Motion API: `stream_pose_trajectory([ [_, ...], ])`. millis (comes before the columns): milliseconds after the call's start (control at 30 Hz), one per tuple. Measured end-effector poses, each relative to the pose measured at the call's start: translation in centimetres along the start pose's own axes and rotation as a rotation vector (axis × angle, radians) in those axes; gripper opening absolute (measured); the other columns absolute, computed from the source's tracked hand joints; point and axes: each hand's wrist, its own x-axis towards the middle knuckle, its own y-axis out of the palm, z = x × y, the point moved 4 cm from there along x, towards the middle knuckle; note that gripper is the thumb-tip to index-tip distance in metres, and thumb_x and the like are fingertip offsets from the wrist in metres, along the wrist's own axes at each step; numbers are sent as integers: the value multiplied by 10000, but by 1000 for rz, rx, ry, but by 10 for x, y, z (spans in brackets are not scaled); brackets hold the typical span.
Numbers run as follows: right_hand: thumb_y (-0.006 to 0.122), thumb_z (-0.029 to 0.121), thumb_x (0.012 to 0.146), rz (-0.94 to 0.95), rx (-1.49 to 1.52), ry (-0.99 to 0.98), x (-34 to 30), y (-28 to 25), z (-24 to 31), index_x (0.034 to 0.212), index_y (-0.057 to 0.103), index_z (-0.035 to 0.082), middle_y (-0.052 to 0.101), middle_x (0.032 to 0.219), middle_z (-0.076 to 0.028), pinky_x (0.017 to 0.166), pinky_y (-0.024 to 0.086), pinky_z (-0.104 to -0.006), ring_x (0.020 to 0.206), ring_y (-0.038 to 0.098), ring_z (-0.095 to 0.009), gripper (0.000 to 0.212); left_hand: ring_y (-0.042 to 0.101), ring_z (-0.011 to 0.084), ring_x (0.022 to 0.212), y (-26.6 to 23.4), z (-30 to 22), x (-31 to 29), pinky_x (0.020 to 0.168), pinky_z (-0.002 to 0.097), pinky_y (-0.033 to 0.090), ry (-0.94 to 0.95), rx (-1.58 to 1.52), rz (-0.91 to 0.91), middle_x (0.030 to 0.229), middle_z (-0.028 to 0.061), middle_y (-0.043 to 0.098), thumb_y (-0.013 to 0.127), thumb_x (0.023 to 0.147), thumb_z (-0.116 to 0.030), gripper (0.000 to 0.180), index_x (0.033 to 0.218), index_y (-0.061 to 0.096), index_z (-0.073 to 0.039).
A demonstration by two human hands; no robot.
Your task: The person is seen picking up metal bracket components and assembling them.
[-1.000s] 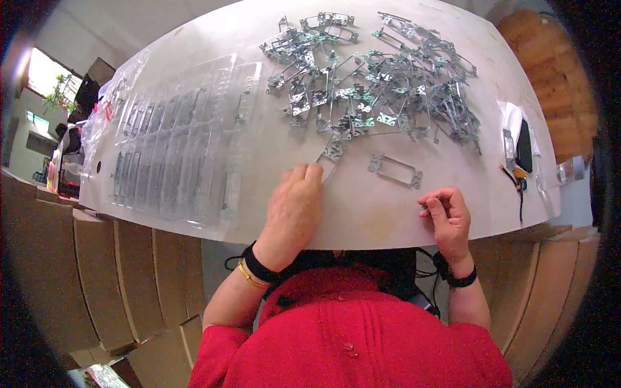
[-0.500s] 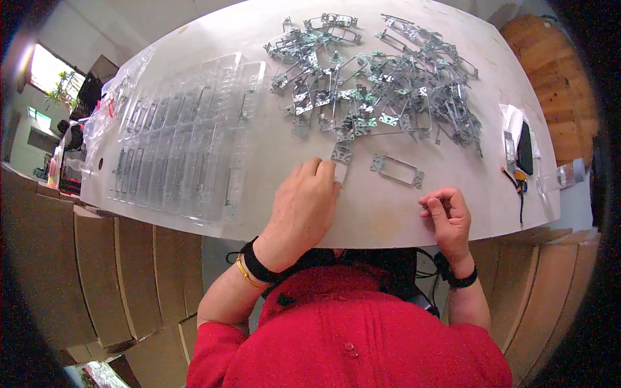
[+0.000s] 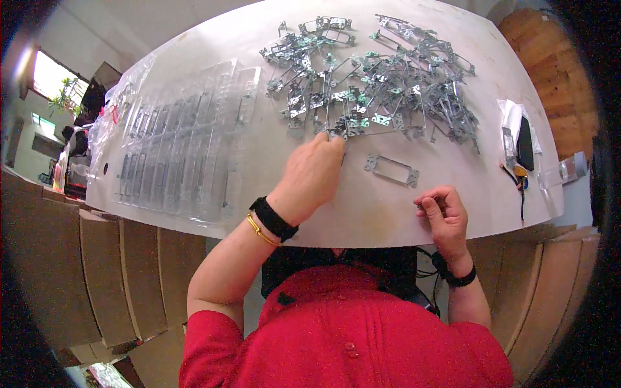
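Head camera view, looking down: two bare hands are at a white table (image 3: 375, 216), with a heap of silver metal bracket frames (image 3: 381, 119) beyond them. One single bracket frame (image 3: 412, 176) lies flat and apart from the heap, between the hands and a little farther from the body than the right one. It is a slim open rectangle with a perforated plate at each end; its long axis runs mostly side to side, the left end tipped away from the person, the right end toward them. That right end sits just beyond the fingertips of the right hand (image 3: 446, 216), which is the nearer hand, though neither touches the frame. The right fingers are curled in, thumb and forefinger seeming to pinch a small dark piece (image 3: 421, 206). The left hand (image 3: 312, 171) reaches farther forward, left of the single frame, fingers bent down with their tips at the heap's near edge; whether they grip a bracket cannot be told, because the back of the hand hides it. Well to the left, clear plastic trays (image 3: 218, 139) hold more slim metal pieces standing in rows.
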Motion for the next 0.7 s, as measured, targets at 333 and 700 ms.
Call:
stream_pose_trajectory([
  [333, 632, 133, 1027, 19, -8, 27, -1, -2, -2, 1053, 605, 51, 699, 949, -41, 732, 545, -257, 793, 646, -99, 91, 649, 420, 911, 4, 5, 19, 778, 497, 536, -28, 73, -19, 950, 191, 638, 590, 889, -84, 91, 967, 593, -39],
  [700, 629, 149, 1031, 11, -6, 16, -1, -1, -1, 1063, 602, 50, 700, 946, -43, 723, 540, -253, 782, 647, -99, 107, 662, 408, 893, -11, 11, 23, 746, 504, 538, -16, 67, -103, 950, 172, 645, 555, 936, -76, 63, 981, 598, -73],
])
